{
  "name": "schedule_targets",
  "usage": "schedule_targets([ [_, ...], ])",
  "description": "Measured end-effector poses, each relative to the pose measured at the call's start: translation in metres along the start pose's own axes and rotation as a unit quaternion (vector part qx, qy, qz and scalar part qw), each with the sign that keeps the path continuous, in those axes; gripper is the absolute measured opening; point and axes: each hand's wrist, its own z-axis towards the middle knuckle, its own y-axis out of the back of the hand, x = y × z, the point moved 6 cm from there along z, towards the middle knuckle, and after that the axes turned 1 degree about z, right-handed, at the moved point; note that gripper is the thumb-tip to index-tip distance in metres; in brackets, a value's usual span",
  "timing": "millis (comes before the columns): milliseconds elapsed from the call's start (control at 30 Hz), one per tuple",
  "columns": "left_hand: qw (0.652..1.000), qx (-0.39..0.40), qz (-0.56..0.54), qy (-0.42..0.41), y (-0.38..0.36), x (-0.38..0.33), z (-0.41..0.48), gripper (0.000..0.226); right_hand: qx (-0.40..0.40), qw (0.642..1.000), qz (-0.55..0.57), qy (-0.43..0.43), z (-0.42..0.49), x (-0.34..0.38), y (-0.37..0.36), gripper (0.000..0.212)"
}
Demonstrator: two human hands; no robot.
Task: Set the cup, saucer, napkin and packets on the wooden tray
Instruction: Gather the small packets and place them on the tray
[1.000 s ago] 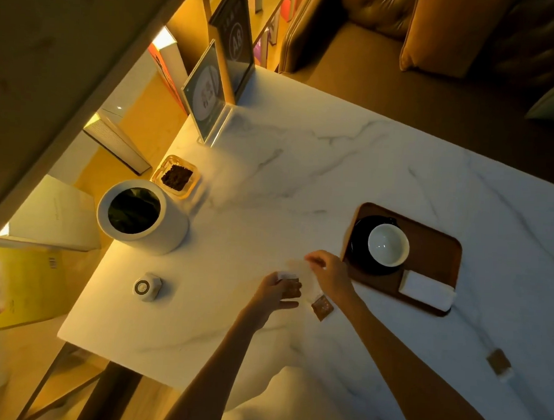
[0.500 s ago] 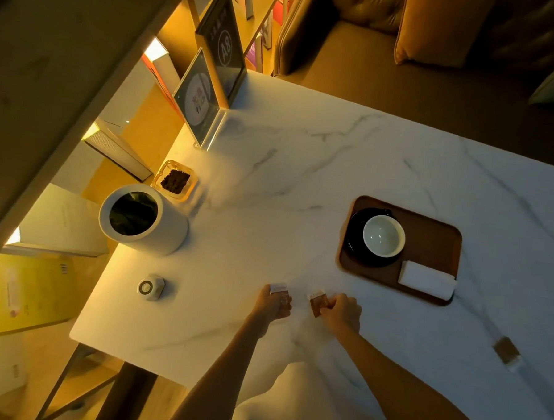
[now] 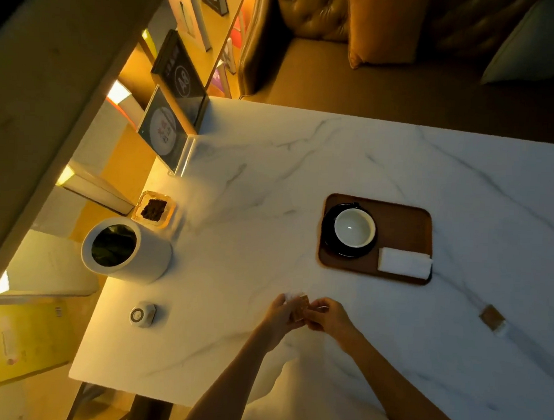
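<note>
A wooden tray (image 3: 407, 218) lies on the marble table. On its left half a white cup (image 3: 354, 227) sits in a black saucer (image 3: 330, 244). A folded white napkin (image 3: 404, 263) rests on the tray's near right corner. Near the table's front edge my left hand (image 3: 279, 316) and my right hand (image 3: 329, 315) meet, both pinching small brown packets (image 3: 299, 307) held between them. How many packets are in the hands I cannot tell. Another brown packet (image 3: 492, 319) lies alone on the table to the right.
A white cylindrical pot (image 3: 138, 260) with dark leaves stands at the left, a small glass dish (image 3: 153, 209) behind it and a small round white device (image 3: 142, 314) in front. Upright sign stands (image 3: 167, 133) sit at the far left corner. A sofa lies beyond the table.
Each hand picked up a packet from the table. The hands have since come together, and the packets now sit between them.
</note>
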Motion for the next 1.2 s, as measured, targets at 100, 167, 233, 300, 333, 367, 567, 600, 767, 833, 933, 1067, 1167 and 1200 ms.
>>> schedule_targets([
  [100,0.998,0.007,0.054,-0.02,-0.022,0.0,-0.004,0.025,-0.009,1.0,0.029,0.002,-0.013,-0.005,0.01,0.023],
  [167,0.996,-0.002,0.088,-0.025,-0.036,0.002,-0.006,0.025,-0.011,0.999,0.031,0.004,-0.022,-0.009,0.022,0.022],
  [233,0.993,-0.013,0.111,-0.027,-0.053,0.005,-0.006,0.025,-0.012,1.0,0.014,0.01,-0.033,-0.013,0.039,0.021],
  [300,0.992,-0.011,0.119,-0.026,-0.073,0.01,-0.009,0.025,-0.024,1.0,-0.003,0.012,-0.045,-0.021,0.063,0.016],
  [333,0.992,-0.006,0.122,-0.024,-0.084,0.013,-0.01,0.025,-0.034,0.999,-0.01,0.012,-0.051,-0.027,0.078,0.013],
  [367,0.992,0.0,0.125,-0.021,-0.097,0.017,-0.011,0.025,-0.051,0.999,-0.015,0.011,-0.057,-0.033,0.095,0.012],
  [567,0.99,0.034,0.135,0.01,-0.187,0.037,-0.011,0.034,-0.265,0.963,-0.044,-0.005,-0.093,-0.06,0.243,0.011],
  [600,0.99,0.034,0.136,0.013,-0.201,0.039,-0.009,0.034,-0.288,0.957,-0.043,-0.009,-0.095,-0.063,0.268,0.013],
  [767,0.988,0.033,0.147,0.021,-0.272,0.049,0.003,0.037,-0.349,0.932,-0.096,-0.004,-0.095,-0.062,0.37,0.019],
  [833,0.987,0.029,0.157,0.021,-0.295,0.053,0.009,0.034,-0.346,0.929,-0.129,0.005,-0.087,-0.06,0.396,0.019],
  [933,0.988,0.022,0.154,0.024,-0.321,0.055,0.012,0.014,-0.338,0.926,-0.168,0.001,-0.071,-0.059,0.425,0.02],
  [1067,0.992,-0.004,0.117,0.046,-0.336,0.06,0.019,0.01,-0.305,0.92,-0.244,-0.022,-0.052,-0.065,0.44,0.029],
  [1167,0.993,-0.019,0.1,0.057,-0.338,0.064,0.025,0.016,-0.309,0.918,-0.249,-0.029,-0.047,-0.073,0.443,0.027],
  [1200,0.993,-0.023,0.1,0.059,-0.339,0.065,0.027,0.016,-0.31,0.918,-0.248,-0.028,-0.046,-0.074,0.443,0.025],
])
